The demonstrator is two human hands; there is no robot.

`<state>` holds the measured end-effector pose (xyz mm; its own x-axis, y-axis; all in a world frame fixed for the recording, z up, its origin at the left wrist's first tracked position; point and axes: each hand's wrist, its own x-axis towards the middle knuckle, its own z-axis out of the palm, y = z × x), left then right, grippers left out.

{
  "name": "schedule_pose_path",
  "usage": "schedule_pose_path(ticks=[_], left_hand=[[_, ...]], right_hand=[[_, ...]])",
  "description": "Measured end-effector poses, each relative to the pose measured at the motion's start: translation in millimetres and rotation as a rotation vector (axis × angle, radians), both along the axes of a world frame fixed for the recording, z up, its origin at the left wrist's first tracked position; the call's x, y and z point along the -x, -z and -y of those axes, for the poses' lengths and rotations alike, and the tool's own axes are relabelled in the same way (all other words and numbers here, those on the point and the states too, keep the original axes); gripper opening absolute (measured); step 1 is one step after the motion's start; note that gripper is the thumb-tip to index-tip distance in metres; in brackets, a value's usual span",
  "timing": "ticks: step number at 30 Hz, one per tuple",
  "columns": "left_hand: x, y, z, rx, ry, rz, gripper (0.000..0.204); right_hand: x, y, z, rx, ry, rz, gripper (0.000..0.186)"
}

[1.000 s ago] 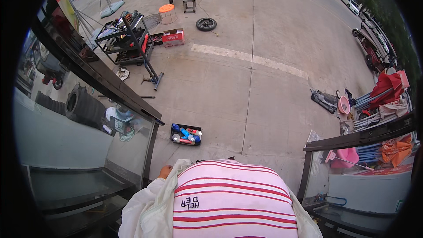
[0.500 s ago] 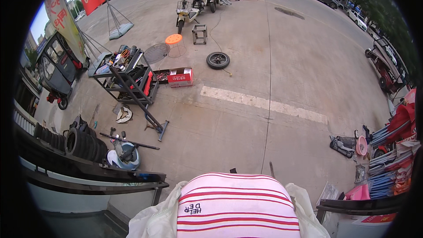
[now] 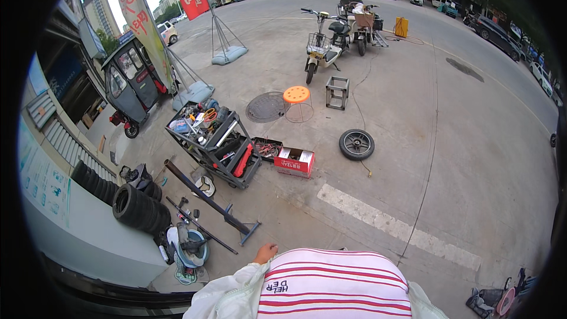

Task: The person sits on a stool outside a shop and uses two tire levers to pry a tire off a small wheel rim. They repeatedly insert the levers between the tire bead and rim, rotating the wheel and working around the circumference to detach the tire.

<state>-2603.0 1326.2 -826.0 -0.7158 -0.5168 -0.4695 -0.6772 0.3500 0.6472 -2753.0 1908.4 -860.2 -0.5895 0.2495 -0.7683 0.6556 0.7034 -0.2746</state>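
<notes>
My left hand shows beside the left edge of my striped shirt, low in the picture, under a pale jacket sleeve. It hangs over the paving, its fingers loosely bent and a little apart, and I see nothing in it. The nearest thing to it is the foot of a dark metal post stand, apart from the hand. My right hand is out of sight; only the jacket's right side shows. Farther ahead stand a black tool cart loaded with tools and a red cardboard box. A wheel with its tyre lies flat on the ground.
An orange stool, a metal frame and a parked scooter stand ahead. Stacked tyres, a long bar and a blue basin lie left. A cable crosses the paving.
My view has turned left and lifted, so the cart, stool and wheel sit farther right and lower. My left hand has come into view; most of the pile at the right has left it.
</notes>
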Motion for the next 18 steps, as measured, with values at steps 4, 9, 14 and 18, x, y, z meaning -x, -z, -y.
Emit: schedule_pose_path(ticks=[4,9,14,18], left_hand=[[-4,47,52,-0.062,-0.016,0.324,0.046],[88,44,87,-0.210,-0.183,0.469,0.043],[194,52,165,-0.226,-0.232,0.511,0.042],[345,57,263,-0.126,-0.101,0.361,0.040]], right_hand=[[170,18,57,-0.017,-0.344,-0.070,0.039],[397,-4,149,0.146,-0.336,-0.294,0.036],[506,-56,286,0.457,0.125,-0.293,0.030],[542,-12,301,0.253,-0.204,-0.364,0.034]])
